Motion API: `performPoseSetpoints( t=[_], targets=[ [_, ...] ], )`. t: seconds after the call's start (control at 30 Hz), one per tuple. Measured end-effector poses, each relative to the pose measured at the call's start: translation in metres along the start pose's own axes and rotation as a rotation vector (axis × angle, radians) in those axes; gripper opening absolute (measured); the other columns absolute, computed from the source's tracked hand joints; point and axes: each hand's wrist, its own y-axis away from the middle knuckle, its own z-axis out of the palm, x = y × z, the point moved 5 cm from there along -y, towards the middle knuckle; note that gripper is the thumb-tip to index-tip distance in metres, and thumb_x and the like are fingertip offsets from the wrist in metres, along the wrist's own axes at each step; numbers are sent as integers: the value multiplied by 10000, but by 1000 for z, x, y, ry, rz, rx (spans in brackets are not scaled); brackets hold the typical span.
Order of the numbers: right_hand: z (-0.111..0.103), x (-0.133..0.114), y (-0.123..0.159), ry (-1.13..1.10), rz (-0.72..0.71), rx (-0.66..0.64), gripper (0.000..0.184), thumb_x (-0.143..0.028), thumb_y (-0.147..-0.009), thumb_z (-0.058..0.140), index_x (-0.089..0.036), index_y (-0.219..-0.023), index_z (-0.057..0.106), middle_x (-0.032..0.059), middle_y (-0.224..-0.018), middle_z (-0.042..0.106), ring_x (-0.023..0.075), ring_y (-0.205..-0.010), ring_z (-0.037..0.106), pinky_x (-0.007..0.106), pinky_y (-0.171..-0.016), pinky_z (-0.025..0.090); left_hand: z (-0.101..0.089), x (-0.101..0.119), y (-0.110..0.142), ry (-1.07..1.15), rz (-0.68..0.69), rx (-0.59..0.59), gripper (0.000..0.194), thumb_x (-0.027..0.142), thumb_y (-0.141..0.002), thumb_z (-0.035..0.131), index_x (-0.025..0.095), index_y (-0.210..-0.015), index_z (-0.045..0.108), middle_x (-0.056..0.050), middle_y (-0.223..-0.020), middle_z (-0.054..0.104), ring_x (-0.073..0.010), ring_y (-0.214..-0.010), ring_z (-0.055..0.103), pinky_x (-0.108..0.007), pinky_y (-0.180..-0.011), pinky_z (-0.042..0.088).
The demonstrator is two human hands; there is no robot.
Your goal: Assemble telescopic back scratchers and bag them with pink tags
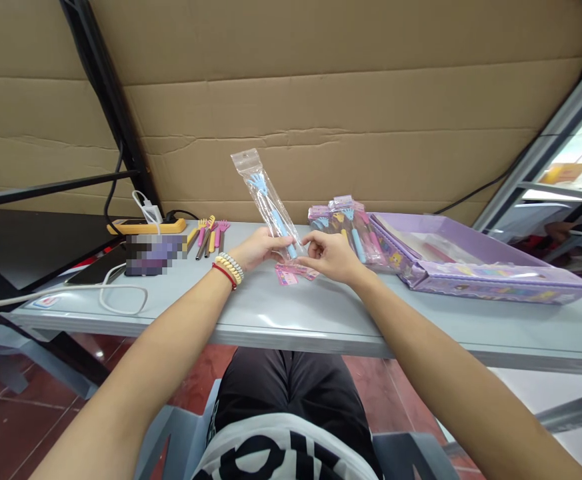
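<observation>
The left hand has its thumb and fingers closed around the lower part of a clear, long plastic bag, which tilts with its top toward the far left above the grey table. Inside lies a light-blue, hand-shaped stick. The right hand is curled, thumb and forefinger at the bag's near right end; whether they pinch it, I cannot tell. Small pink printed cards lie just below. Right of the hands are bagged colourful sticks beside a shallow purple box; loose yellow and pink sticks lie far left.
</observation>
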Motion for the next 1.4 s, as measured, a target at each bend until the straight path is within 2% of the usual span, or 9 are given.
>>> performPoseSetpoints(
  t=[0.17, 0.33, 0.5, 0.63, 0.77, 0.97, 1.07, 1.23, 1.4],
  targets=[
    [0, 2, 0, 35, 23, 3, 322, -330, -700, 706, -171, -931, 548, -52, -556, 541, 108, -490, 488, 233, -519, 375, 4, -2, 0, -13, -33, -20, 472, 423, -635, 791, 104, -958, 666, -68, -815, 659, -163, -724, 619, -296, -645, 484],
    [0, 0, 1, 22, 51, -12, 505, -304, -694, 708, -143, -1135, 520, -42, -596, 571, 126, -524, 529, 243, -548, 400, 7, -1, 1, -15, -18, -39, 445, 389, -632, 797, 118, -951, 648, -54, -855, 641, -125, -675, 587, -289, -628, 468],
    [6, 0, 2, -66, 117, -94, 738, -230, -733, 646, -122, -1390, 328, -55, -587, 597, 128, -503, 534, 238, -553, 410, 10, 0, 0, -42, 34, -78, 445, 392, -598, 819, 105, -881, 632, -44, -770, 631, -126, -656, 590, -282, -637, 464],
    [7, 1, 2, -47, 138, -132, 711, -187, -738, 619, -128, -1389, 340, -68, -554, 588, 127, -482, 531, 236, -552, 397, 9, 1, -1, -43, 87, -33, 518, 322, -571, 840, 130, -966, 565, -32, -774, 640, -142, -684, 613, -286, -652, 478],
    [7, 1, 1, -21, 131, -143, 669, -170, -727, 630, -132, -1353, 397, -63, -560, 586, 130, -491, 537, 237, -553, 399, 6, 4, -1, -15, 114, 53, 600, 215, -528, 848, 154, -1018, 508, 10, -774, 615, -119, -682, 600, -273, -656, 476],
    [9, -2, 2, -92, 124, -201, 756, -293, -703, 726, -123, -1362, 397, -72, -541, 552, 141, -474, 536, 247, -528, 406, 5, 3, -1, -6, 111, 28, 591, 178, -530, 837, 150, -1023, 511, -2, -827, 617, -132, -766, 608, -278, -707, 481],
    [9, -2, 3, -81, 107, -198, 752, -311, -724, 719, -140, -1377, 387, -72, -540, 555, 142, -471, 536, 251, -530, 405, 4, 3, -1, -17, 99, 33, 567, 205, -556, 833, 144, -1034, 534, -15, -852, 622, -134, -772, 608, -281, -706, 486],
    [9, 1, 3, -45, 109, -198, 725, -244, -737, 704, -168, -1380, 379, -64, -561, 581, 147, -502, 559, 253, -547, 410, 4, 4, -1, -9, 46, 106, 395, 414, -706, 733, 119, -935, 606, -37, -802, 622, -129, -688, 588, -285, -627, 486],
    [10, 1, 3, -39, 121, -204, 748, -254, -724, 724, -160, -1378, 373, -59, -574, 585, 151, -510, 560, 257, -548, 413, 1, 3, -1, -4, 33, 147, 366, 383, -674, 768, 98, -867, 642, -61, -780, 651, -148, -707, 607, -310, -677, 501]
  ],
)
